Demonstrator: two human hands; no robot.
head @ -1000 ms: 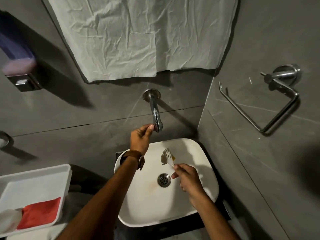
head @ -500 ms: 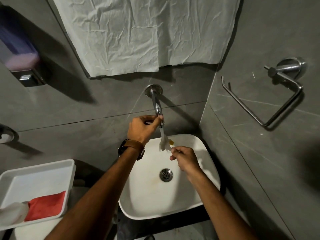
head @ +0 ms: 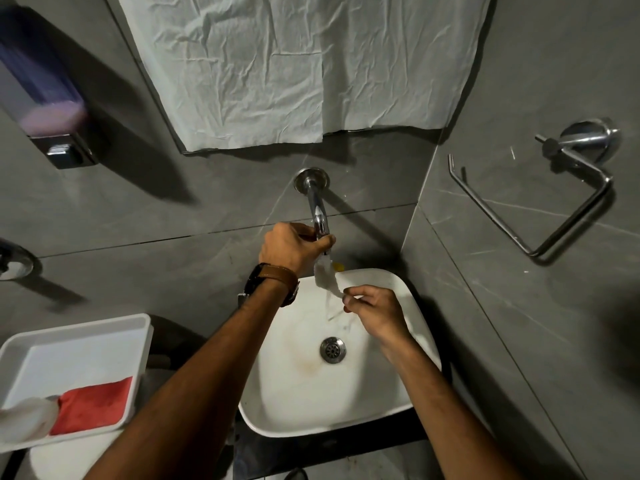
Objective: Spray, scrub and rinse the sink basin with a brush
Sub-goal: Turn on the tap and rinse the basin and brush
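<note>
A white sink basin (head: 304, 400) sits in the corner, with a metal drain (head: 332, 349) and a brownish stain left of it. A chrome tap (head: 317, 206) sticks out of the wall above it. My left hand (head: 291, 247), with a brown watch strap on the wrist, is closed around the tap's end. Water runs down from the spout. My right hand (head: 372, 310) holds the handle of a small white brush (head: 325, 277) and keeps its head in the stream, right under the spout.
A white tray (head: 72, 344) at the left holds a red cloth (head: 93, 403) and a white rag (head: 24, 417). A soap dispenser (head: 45, 98) hangs at the upper left. Crumpled paper (head: 294, 64) covers the mirror. A chrome holder (head: 554, 188) juts from the right wall.
My left hand went from beside the spout to gripping the tap's end. My right hand lifted the brush from over the basin up under the spout, and water now runs.
</note>
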